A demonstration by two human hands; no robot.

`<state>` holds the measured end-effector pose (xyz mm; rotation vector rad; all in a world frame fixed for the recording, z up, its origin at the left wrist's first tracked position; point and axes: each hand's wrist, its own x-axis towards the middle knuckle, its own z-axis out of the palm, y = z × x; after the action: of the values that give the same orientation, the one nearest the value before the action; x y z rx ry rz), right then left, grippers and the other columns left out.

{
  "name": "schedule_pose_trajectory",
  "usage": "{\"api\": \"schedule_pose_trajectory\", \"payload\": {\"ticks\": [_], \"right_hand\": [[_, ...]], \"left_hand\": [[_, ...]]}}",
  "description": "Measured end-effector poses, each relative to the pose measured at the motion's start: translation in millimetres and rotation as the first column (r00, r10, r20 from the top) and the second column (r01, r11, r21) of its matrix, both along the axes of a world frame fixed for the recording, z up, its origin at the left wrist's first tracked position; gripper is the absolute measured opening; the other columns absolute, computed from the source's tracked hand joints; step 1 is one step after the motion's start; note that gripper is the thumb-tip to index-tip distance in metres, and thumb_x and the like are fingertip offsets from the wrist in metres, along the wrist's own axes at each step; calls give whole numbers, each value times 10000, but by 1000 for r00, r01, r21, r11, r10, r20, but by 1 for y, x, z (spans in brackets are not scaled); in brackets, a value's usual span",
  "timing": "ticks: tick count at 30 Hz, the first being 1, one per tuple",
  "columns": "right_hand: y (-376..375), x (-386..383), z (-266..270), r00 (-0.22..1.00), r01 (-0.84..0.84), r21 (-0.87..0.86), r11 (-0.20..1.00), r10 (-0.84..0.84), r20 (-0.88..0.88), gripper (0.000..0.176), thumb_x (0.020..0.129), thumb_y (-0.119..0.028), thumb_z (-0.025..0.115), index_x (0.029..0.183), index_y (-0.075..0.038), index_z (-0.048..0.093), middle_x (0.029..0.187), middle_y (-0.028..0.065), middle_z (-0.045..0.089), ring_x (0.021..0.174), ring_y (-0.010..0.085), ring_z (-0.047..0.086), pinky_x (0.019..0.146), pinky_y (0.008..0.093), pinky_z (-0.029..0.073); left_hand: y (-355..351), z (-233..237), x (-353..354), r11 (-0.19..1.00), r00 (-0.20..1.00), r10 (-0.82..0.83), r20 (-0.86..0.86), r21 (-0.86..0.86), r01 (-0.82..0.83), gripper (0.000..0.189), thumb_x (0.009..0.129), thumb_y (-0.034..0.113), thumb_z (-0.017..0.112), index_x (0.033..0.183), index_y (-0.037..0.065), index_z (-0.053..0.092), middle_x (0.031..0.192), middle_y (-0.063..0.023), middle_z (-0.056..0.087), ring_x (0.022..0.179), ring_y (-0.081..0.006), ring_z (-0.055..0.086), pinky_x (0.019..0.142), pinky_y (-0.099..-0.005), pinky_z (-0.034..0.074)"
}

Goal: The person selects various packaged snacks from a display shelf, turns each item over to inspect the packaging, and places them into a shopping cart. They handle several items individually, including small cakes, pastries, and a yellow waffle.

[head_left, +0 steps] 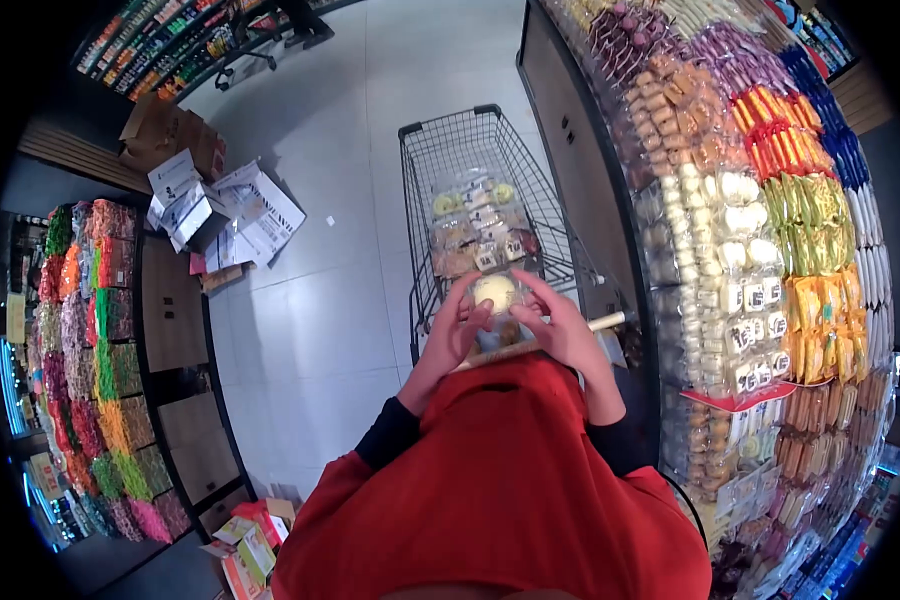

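Note:
Just above the near end of a black wire shopping cart [450, 117], both hands hold a clear plastic pack with a pale yellow, round, bun-like food [494, 292] inside. My left hand [451, 328] grips its left side, thumb and fingers curled in. On the right side, my right hand [560, 326] has its fingertips and thumb against the same pack. Inside the cart lie several clear packs of small snacks [478, 222], some with black-and-white labels. Below my hands another clear pack [500, 337] is partly hidden.
To the right, a long display [700, 290] is stacked with wrapped snacks in many colours. Bright packets hang on a rack [95, 370] at left. Opened cardboard boxes [165, 135] and printed sheets [255, 212] lie on the tiled floor; another box [245, 545] stands lower left.

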<state>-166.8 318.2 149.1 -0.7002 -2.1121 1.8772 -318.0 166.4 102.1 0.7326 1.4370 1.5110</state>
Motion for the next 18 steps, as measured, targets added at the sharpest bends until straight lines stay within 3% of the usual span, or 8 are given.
{"api": "schedule_pose_trajectory", "payload": {"ticks": [3, 6, 8, 10, 12, 15, 17, 18], "right_hand": [[1, 3, -29, 997, 18, -30, 999, -16, 75, 495, 965, -36, 637, 1444, -62, 513, 828, 22, 619, 731, 87, 539, 714, 251, 479], [26, 5, -62, 993, -51, -147, 988, 66, 99, 515, 972, -12, 597, 1470, -67, 477, 830, 32, 656, 742, 92, 581, 714, 252, 490], [47, 4, -94, 989, 122, -244, 962, -96, 116, 568, 964, -57, 607, 1493, -9, 407, 834, 52, 688, 745, 108, 622, 721, 267, 507], [74, 3, -137, 959, 223, -112, 968, -197, 206, 603, 956, -99, 631, 1490, 29, 380, 827, 58, 693, 749, 117, 636, 718, 278, 513], [98, -6, -174, 911, 303, 30, 953, -299, 284, 650, 949, -142, 655, 1486, 67, 353, 821, 64, 698, 752, 127, 651, 714, 290, 519], [135, -36, -234, 847, 248, 195, 949, -310, 432, 598, 936, -189, 684, 1392, 102, 430, 815, 63, 699, 738, 132, 654, 693, 288, 517], [153, -65, -284, 826, 346, -132, 929, -234, 513, 493, 929, -211, 699, 1280, 73, 501, 817, 58, 700, 723, 154, 660, 665, 298, 521], [153, -82, -293, 818, 499, -364, 786, -288, 498, 385, 890, -245, 742, 1133, 9, 584, 795, 39, 685, 711, 167, 658, 635, 325, 528]], "left_hand": [[-2, -9, 4, 967, 999, -41, -35, -251, 31, 513, 1061, 193, 524, 1499, 6, 333, 1029, -110, 667, 898, -140, 626, 828, -295, 508], [-5, -30, 15, 988, 998, 51, 22, -148, -47, 492, 1065, 185, 516, 1490, 16, 337, 969, -101, 670, 881, -152, 634, 846, -319, 510], [-10, -58, 22, 976, 992, 105, 72, -198, -89, 420, 1063, 177, 514, 1439, 17, 423, 1002, -102, 662, 878, -172, 636, 882, -331, 503], [-19, -104, 29, 976, 898, -35, -438, -207, -63, 417, 1032, 204, 569, 1406, 34, 497, 1054, -157, 679, 898, -256, 674, 821, -355, 525], [-20, -107, 37, 945, 930, -123, -347, -328, 2, 361, 1012, 229, 589, 1307, 21, 570, 1117, -190, 674, 939, -335, 676, 835, -403, 534], [-22, -121, 60, 825, 698, -411, -587, -565, 10, 402, 979, 384, 600, 1177, 36, 636, 1026, -163, 677, 928, -371, 672, 754, -437, 545], [-19, -111, 66, 781, 659, -476, -583, -625, 11, 359, 973, 380, 603, 1099, 47, 653, 967, -148, 665, 877, -360, 669, 726, -441, 539], [-14, -109, 67, 748, 612, -526, -591, -663, 2, 328, 967, 376, 606, 1020, 59, 670, 907, -134, 654, 826, -348, 667, 697, -445, 532]]}}
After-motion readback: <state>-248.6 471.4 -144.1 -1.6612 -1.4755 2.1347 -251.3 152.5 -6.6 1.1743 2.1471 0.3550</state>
